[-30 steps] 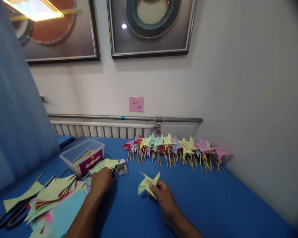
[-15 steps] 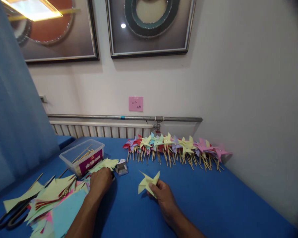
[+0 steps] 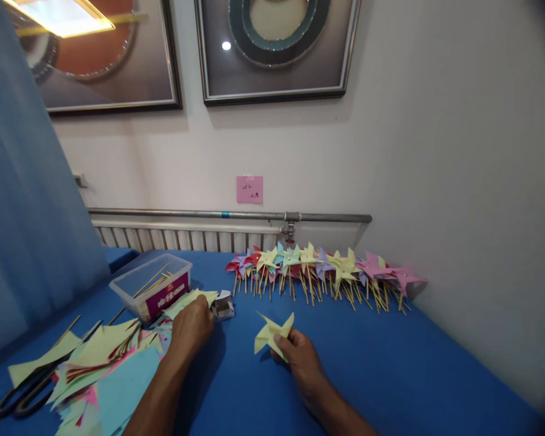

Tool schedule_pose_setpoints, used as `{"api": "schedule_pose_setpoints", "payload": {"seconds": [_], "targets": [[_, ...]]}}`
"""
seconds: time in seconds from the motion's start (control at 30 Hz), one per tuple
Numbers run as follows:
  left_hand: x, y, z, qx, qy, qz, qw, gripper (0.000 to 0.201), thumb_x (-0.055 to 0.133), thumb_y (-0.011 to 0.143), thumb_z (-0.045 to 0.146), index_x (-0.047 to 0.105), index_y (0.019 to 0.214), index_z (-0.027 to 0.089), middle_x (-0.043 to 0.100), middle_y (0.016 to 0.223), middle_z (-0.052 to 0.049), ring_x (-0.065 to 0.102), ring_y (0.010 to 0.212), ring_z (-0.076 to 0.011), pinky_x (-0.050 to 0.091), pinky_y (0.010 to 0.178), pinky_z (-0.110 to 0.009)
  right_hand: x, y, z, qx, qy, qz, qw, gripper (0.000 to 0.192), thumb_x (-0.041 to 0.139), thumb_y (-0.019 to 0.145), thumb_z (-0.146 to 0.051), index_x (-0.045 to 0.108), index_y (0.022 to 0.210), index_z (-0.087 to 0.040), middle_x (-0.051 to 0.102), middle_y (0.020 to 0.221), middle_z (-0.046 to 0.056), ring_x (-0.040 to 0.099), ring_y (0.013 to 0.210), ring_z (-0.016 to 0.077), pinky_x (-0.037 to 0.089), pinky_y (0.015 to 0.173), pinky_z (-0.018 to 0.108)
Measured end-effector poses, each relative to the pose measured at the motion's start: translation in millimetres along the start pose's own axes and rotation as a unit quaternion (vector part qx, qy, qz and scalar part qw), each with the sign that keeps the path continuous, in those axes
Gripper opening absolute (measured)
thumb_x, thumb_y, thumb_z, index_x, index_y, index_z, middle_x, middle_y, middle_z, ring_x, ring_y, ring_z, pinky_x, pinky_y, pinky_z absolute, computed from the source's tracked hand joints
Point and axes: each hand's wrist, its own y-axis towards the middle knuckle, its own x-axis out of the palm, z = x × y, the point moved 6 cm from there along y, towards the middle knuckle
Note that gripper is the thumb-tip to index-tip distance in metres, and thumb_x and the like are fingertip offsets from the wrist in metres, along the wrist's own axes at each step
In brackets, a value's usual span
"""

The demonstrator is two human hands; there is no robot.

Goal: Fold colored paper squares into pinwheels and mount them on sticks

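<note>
My right hand (image 3: 295, 357) pinches a pale yellow paper pinwheel (image 3: 272, 336) with thumb and fingers. The pinwheel has no stick showing and is held above the blue table. My left hand (image 3: 194, 324) is closed, its fingers curled down beside a small open cardboard box (image 3: 224, 306). Its fingertips are mostly hidden, so whatever they grip cannot be made out. Behind that hand lie pale yellow-green paper pieces (image 3: 186, 303). Stacks of coloured paper, with a light blue sheet (image 3: 125, 387) on top, spread beside my left forearm.
A clear plastic tub (image 3: 152, 286) with wooden sticks stands at the left. Black-handled scissors (image 3: 25, 393) lie at the near left. Many finished pinwheels on sticks (image 3: 300, 266) line the back of the blue table (image 3: 390, 375). A wall bounds the right.
My left hand has lifted slightly and shifted right, toward the small box. My right hand keeps hold of the pinwheel in nearly the same place.
</note>
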Motion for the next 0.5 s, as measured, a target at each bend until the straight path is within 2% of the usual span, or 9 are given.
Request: {"api": "schedule_pose_setpoints", "payload": {"seconds": [0.1,0.2,0.3,0.4,0.5], "targets": [[10.2,-1.4,11.8,0.029,-0.106,-0.006,0.994,0.013,0.046,0.088,0.017,0.059,0.087,0.019,0.071,0.082,-0.008,0.065,0.077,-0.0221,0.031,0.063,-0.029,-0.7,-0.8,-1.0,0.001,-0.003,0.005,1.000,0.039,0.082,0.067,-0.047,0.077,0.089,-0.015,0.071,0.071,0.002,0.059,0.061,0.0160,0.048,0.062,0.028],[27.0,-7.0,29.9,0.071,-0.232,-0.039,0.969,0.012,0.051,0.081,0.011,0.059,0.077,0.019,0.066,0.073,-0.002,0.059,0.071,-0.0163,0.032,0.064,-0.026,1.1,-3.2,-4.4,0.004,0.015,0.006,1.000,0.036,0.083,0.067,-0.044,0.077,0.089,-0.016,0.070,0.070,0.002,0.060,0.064,0.0171,0.050,0.064,0.029],[44.1,-16.2,48.6,0.085,-0.351,-0.092,0.928,0.012,0.054,0.076,0.011,0.059,0.069,0.019,0.061,0.064,0.001,0.055,0.064,-0.0143,0.033,0.060,-0.024,4.2,-5.7,-8.6,0.002,0.033,0.002,0.999,0.033,0.083,0.068,-0.042,0.077,0.088,-0.016,0.068,0.066,0.001,0.060,0.064,0.0170,0.050,0.065,0.029],[55.9,-25.4,62.4,0.060,-0.449,-0.154,0.878,0.010,0.057,0.075,0.018,0.061,0.067,0.021,0.057,0.055,0.004,0.050,0.053,-0.0130,0.032,0.054,-0.024,4.8,-6.7,-9.8,0.004,0.046,0.009,0.999,0.032,0.083,0.067,-0.040,0.076,0.086,-0.016,0.069,0.070,0.002,0.057,0.062,0.0147,0.049,0.063,0.028],[58.9,-30.5,69.8,0.030,-0.528,-0.190,0.827,0.006,0.061,0.072,0.024,0.064,0.068,0.021,0.059,0.052,0.004,0.048,0.048,-0.0120,0.031,0.051,-0.024,3.9,-6.6,-8.8,0.009,0.055,0.016,0.998,0.033,0.084,0.066,-0.039,0.076,0.087,-0.015,0.070,0.073,0.002,0.056,0.061,0.0139,0.048,0.063,0.027]]}}
